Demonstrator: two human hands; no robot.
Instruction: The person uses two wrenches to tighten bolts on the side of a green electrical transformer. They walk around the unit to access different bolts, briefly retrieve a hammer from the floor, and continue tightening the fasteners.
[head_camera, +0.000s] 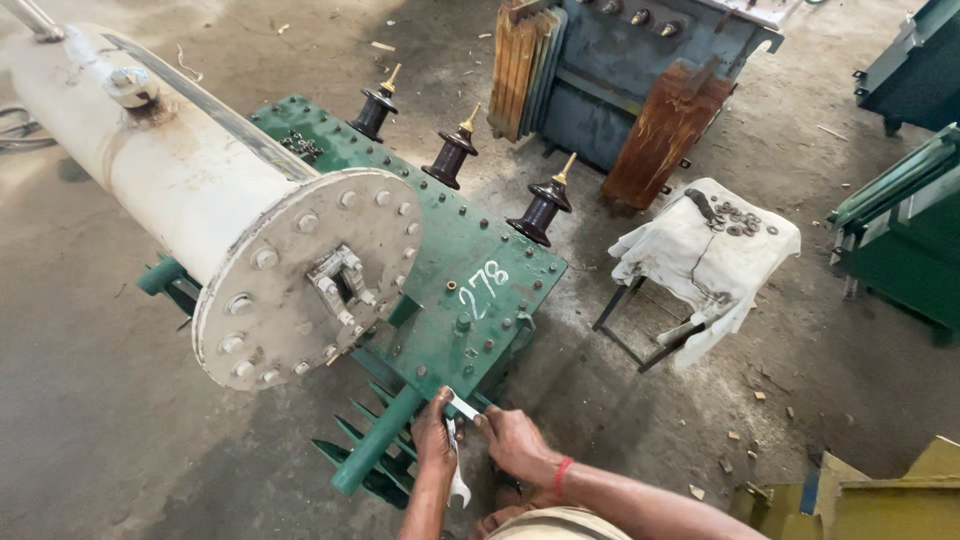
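While both hands (475, 440) grip wrenches (455, 450), bare floor (90, 420) lies left.

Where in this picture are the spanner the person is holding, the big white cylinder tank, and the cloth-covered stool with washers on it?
spanner (456, 462): head view, on its metal shaft between the hands.
white cylinder tank (180, 170): head view, on its curved side.
cloth-covered stool (690, 255): head view, on the bare white cloth.

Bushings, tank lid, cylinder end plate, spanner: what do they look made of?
Bushings: glossy dark brown, likely glazed ceramic, with brass-coloured studs on top.
Tank lid: green-painted metal, probably steel, with rows of bolts along its edges.
Cylinder end plate: cream-painted metal, grimy, with a ring of bolts.
Spanner: bare silvery metal, held between left hand and right hand.
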